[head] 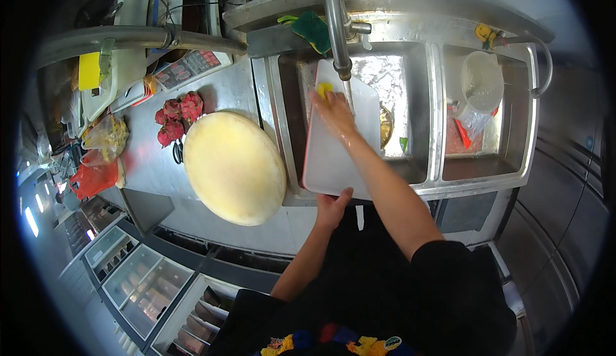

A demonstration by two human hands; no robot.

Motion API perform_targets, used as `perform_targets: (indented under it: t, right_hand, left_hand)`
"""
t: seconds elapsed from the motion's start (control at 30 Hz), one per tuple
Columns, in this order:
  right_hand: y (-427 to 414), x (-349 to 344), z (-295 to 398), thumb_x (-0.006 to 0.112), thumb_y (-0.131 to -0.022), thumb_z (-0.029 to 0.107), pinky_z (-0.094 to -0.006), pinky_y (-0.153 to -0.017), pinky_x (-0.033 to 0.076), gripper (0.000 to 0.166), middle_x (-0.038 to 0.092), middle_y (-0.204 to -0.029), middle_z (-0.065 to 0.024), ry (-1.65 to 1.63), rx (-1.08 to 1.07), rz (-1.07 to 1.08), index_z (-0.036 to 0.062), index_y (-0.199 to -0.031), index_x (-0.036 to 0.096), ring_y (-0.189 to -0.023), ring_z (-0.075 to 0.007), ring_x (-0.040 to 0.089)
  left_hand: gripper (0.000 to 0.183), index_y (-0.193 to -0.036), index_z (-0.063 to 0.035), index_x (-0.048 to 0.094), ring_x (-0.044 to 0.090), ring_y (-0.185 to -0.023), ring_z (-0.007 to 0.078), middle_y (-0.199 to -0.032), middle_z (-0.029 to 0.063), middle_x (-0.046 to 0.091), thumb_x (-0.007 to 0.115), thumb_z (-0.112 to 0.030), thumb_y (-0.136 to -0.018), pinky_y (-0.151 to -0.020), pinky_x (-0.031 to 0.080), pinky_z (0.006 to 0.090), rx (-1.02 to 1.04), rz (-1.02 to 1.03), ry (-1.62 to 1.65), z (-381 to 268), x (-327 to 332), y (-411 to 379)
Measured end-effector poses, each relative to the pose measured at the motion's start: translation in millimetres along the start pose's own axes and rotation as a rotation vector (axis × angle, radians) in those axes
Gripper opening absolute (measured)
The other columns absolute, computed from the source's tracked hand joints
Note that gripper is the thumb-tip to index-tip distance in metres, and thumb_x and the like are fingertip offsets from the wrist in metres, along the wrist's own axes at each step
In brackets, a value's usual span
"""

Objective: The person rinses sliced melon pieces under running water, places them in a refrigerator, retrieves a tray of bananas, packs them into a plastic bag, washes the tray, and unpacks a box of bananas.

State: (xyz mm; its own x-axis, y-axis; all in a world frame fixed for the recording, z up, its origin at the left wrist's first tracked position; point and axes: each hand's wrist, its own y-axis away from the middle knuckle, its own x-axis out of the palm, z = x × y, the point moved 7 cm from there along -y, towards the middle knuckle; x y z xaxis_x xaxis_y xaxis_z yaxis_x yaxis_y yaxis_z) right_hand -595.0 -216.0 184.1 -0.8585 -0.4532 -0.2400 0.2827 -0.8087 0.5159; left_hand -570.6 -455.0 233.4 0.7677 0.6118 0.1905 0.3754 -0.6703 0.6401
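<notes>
A white plastic tray or board with a red edge (332, 158) slants over the larger basin of a steel sink (435, 115). My left hand (332, 207) grips its near edge, thumb on top. My right hand (334, 113) presses a yellow sponge or cloth (325, 89) against the white surface, near its far left side. The steel faucet (337, 29) hangs just beyond, and a thin stream of water falls beside my right hand. Partly hidden by the tray, a round metal item (385, 126) lies in the basin near a small green scrap (403, 144).
Left of the sink, a thick round cutting board (235, 168) rests on the steel counter near red dragon fruits (180, 115). A green scouring sponge (312, 31) sits behind the basin. The smaller basin holds a white plastic container (482, 82) and plastic bags (474, 127).
</notes>
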Motion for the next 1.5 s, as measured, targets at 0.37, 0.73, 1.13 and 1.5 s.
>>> perform_targets:
  t: [0.37,0.73,1.13,1.5]
  right_hand:
    - [96,-61,36,0.072,-0.083,0.011,-0.0479,-0.094,0.055,0.038,0.068,-0.112,-0.0227,0.189,-0.211,0.247,-0.0026,-0.118,0.069,-0.108,-0.0445,0.067]
    - [75,-42,-26,0.062,-0.103,0.019,-0.0466,-0.102,0.048,0.03,0.062,-0.125,-0.0186,0.008,-0.456,0.4,0.0012,-0.125,0.07,-0.117,-0.0394,0.058]
    - [29,-11,-3,0.071,-0.085,0.007,-0.049,-0.08,0.057,0.002,0.071,-0.094,-0.0156,0.24,-0.563,0.02,0.0063,-0.085,0.073,-0.085,-0.04,0.067]
    - [39,2,9,0.072,-0.084,0.014,-0.0503,-0.073,0.056,0.009,0.07,-0.081,-0.0186,0.306,-0.595,-0.028,0.0056,-0.081,0.07,-0.078,-0.0415,0.068]
  left_hand:
    - [0.1,-0.169,-0.0235,0.003,0.044,-0.147,0.0316,-0.161,0.0145,0.041,0.075,-0.029,-0.098,-0.117,0.042,0.0574,-0.209,0.526,0.578,-30,4,-52]
    - [0.067,-0.154,-0.0234,0.022,0.072,-0.107,0.0305,-0.14,0.0144,0.055,0.056,-0.008,-0.098,-0.079,0.067,0.049,-0.214,0.019,0.025,-90,7,-80]
    - [0.077,-0.158,-0.0218,0.014,0.068,-0.118,0.0321,-0.144,0.0153,0.051,0.055,-0.002,-0.095,-0.083,0.068,0.0477,-0.232,0.062,0.05,-68,15,-55]
    - [0.077,-0.158,-0.022,0.016,0.07,-0.114,0.0338,-0.142,0.0157,0.053,0.057,-0.004,-0.095,-0.08,0.068,0.0491,-0.245,0.049,0.099,-70,5,-52]
